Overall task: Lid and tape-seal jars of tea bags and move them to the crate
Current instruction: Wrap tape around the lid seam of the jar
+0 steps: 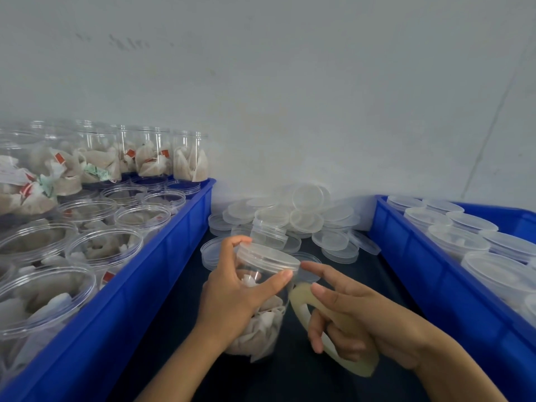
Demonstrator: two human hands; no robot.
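Clear lidded jar gripped by left fingers, right fingers curled through tape roll

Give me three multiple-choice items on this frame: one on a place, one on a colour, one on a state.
1. Where does the pile of loose lids lie?
A. Between the two crates, by the wall
B. Inside the left crate
C. On the floor

2. What colour are the crates?
A. Green
B. Blue
C. Grey

3. What state is the jar in the left hand in?
A. Open, no lid
B. Lidded
C. Lying empty

Answers:
1. A, the lids sit heaped on the dark surface between the crates.
2. B, both walls are bright blue.
3. B, a clear lid sits on its top, tea bags inside, while the right hand holds the roll of tape.
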